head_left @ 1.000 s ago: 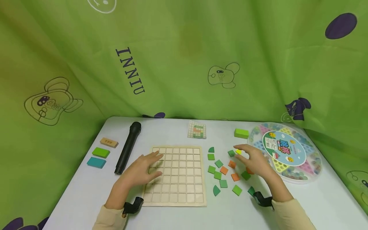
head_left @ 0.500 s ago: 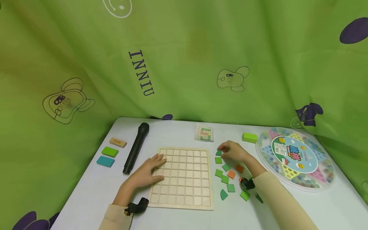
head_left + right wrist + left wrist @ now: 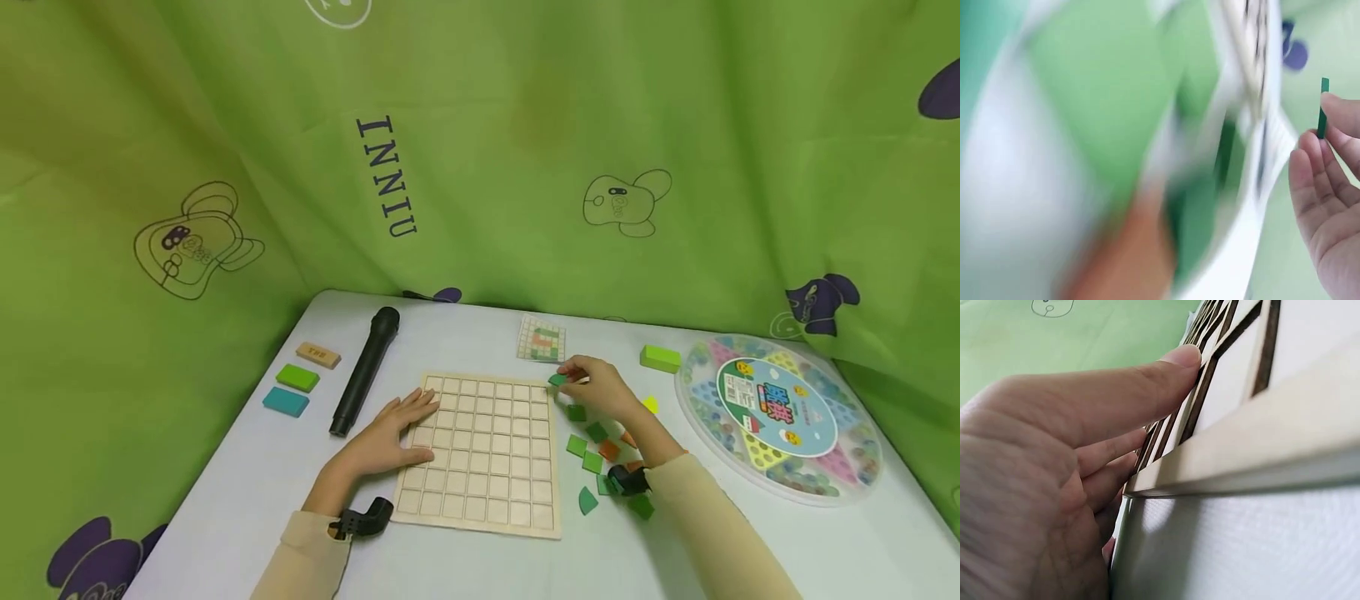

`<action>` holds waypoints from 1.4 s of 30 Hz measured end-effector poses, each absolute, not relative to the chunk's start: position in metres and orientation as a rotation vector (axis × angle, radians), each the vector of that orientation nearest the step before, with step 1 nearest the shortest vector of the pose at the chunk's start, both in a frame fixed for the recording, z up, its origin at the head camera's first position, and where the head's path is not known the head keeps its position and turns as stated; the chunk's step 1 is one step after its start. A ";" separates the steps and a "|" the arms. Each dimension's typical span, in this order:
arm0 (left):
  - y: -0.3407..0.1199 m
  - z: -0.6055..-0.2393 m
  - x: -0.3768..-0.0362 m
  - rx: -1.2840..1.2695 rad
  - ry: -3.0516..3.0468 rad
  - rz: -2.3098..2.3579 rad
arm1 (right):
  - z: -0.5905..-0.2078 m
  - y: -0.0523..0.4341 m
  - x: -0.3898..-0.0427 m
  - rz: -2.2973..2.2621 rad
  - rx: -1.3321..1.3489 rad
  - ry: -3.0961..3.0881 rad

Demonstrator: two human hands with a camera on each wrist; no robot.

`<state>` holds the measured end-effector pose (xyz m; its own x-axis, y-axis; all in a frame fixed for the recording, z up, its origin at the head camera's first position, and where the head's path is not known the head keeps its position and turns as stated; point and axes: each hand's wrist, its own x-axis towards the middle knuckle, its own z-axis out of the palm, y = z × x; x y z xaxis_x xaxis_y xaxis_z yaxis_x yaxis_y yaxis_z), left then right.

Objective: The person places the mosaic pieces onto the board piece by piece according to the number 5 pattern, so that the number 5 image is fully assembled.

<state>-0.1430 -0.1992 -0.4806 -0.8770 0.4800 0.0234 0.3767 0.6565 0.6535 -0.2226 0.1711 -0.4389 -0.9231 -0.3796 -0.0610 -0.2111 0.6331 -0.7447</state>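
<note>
A dark green quarter-circle tile [image 3: 557, 379] is pinched between the thumb and fingers of my right hand [image 3: 600, 388], close to the far right corner of the wooden grid board [image 3: 480, 450]. The right wrist view shows the tile [image 3: 1323, 109] edge-on at the fingertips. My left hand [image 3: 386, 437] lies over the board's left edge with its fingers extended. In the left wrist view the thumb [image 3: 1129, 394] reaches across the raised frame of the board [image 3: 1260, 444]. Loose green tiles [image 3: 576, 445] and orange tiles lie right of the board, partly hidden under my right forearm.
A small pattern card [image 3: 542, 339] lies behind the board. A black microphone [image 3: 365, 372] and several blocks [image 3: 297, 377] lie to the left. A light green block [image 3: 660, 358] and a round board-game box [image 3: 780, 417] occupy the right. Green cloth hangs behind the table.
My right hand has moved left from over the loose tiles, picked up the dark green quarter-circle tile and carried it to the board's far right corner. My left hand stays at the board's left edge.
</note>
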 end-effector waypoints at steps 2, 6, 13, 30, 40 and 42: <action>-0.200 -0.480 -0.144 0.715 2.724 1.028 | -0.437 0.152 -0.221 -1.228 -0.501 2.602; -0.200 -0.480 -0.143 0.745 2.728 1.043 | -0.438 0.114 -0.219 -1.303 -0.554 2.520; -0.199 -0.480 -0.144 0.750 2.728 1.039 | -0.450 0.067 -0.220 -1.262 -0.639 2.460; -0.202 -0.479 -0.143 0.723 2.756 0.969 | -0.453 0.039 -0.221 -0.993 -0.787 2.527; -0.199 -0.480 -0.145 0.746 2.760 0.970 | -0.452 0.049 -0.221 -1.066 -0.744 2.450; -0.200 -0.481 -0.144 0.734 2.762 0.967 | -0.452 0.053 -0.219 -1.113 -0.746 2.425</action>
